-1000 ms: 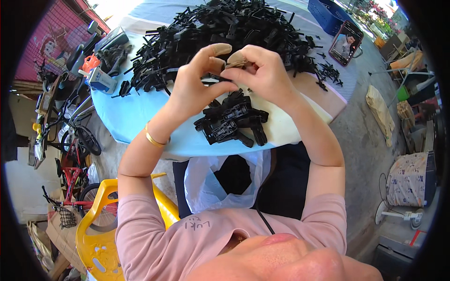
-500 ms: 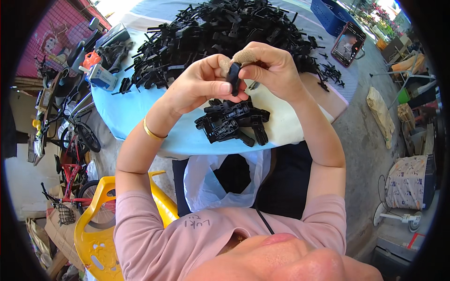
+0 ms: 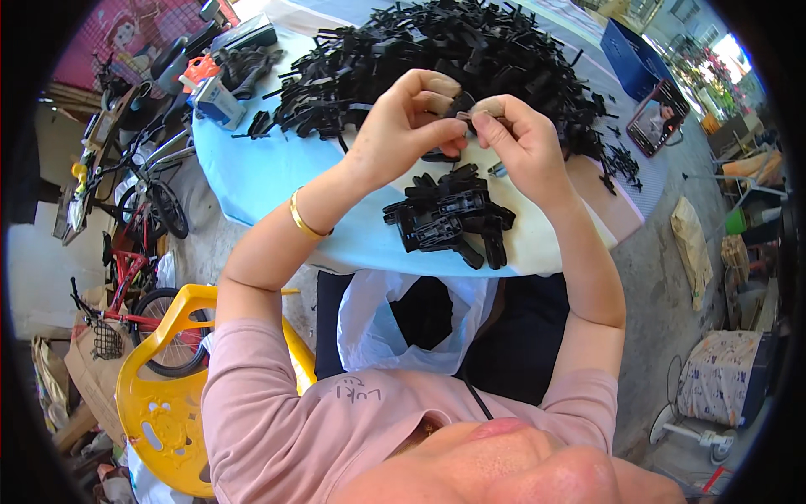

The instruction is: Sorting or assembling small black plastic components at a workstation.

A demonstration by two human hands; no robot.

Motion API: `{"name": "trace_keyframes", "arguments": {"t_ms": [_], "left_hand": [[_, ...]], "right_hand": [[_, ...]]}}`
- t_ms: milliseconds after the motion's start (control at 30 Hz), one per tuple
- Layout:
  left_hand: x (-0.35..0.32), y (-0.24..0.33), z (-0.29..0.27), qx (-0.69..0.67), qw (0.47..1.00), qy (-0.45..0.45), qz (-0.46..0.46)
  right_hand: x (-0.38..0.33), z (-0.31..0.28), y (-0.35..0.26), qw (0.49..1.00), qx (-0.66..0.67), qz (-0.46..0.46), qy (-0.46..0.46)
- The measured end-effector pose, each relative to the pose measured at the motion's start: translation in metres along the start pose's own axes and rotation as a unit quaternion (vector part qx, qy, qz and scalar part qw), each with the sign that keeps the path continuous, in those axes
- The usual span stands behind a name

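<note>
Above the table's near part, my left hand holds a small black plastic part between thumb and fingers. My right hand is closed in a pinch at the part's right side, and what lies between its fingertips is too small to make out. Tan wraps cover some fingertips. Just below my hands, a small cluster of black plastic parts lies on the cloth. Behind them rises a large heap of similar black pieces.
Small black pieces lie at the heap's right, near a propped phone and a blue basket. On the left stand a small blue-and-white box and a yellow chair. A white plastic bag hangs open at my lap.
The view has shifted, so the table sits further right in it. My hands have turned the black part, and my right hand has drawn its fingertips to the part's right side.
</note>
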State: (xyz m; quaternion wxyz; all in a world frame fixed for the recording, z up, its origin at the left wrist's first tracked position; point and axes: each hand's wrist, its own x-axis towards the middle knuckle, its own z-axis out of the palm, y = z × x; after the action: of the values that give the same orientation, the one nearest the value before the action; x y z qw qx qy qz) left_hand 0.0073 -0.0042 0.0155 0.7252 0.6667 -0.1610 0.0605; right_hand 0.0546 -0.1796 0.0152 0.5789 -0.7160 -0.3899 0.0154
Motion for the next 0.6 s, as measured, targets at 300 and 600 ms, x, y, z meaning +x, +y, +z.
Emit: {"name": "trace_keyframes", "arguments": {"t_ms": [300,600], "left_hand": [[-0.004,-0.007,0.003,0.047,0.995,0.031,0.078],[-0.007,-0.011,0.005,0.249,0.936,0.110,0.224]], "right_hand": [[0.000,0.001,-0.003,0.998,0.045,0.038,-0.024],[0.001,0.008,-0.010,0.995,0.033,0.086,-0.034]]}}
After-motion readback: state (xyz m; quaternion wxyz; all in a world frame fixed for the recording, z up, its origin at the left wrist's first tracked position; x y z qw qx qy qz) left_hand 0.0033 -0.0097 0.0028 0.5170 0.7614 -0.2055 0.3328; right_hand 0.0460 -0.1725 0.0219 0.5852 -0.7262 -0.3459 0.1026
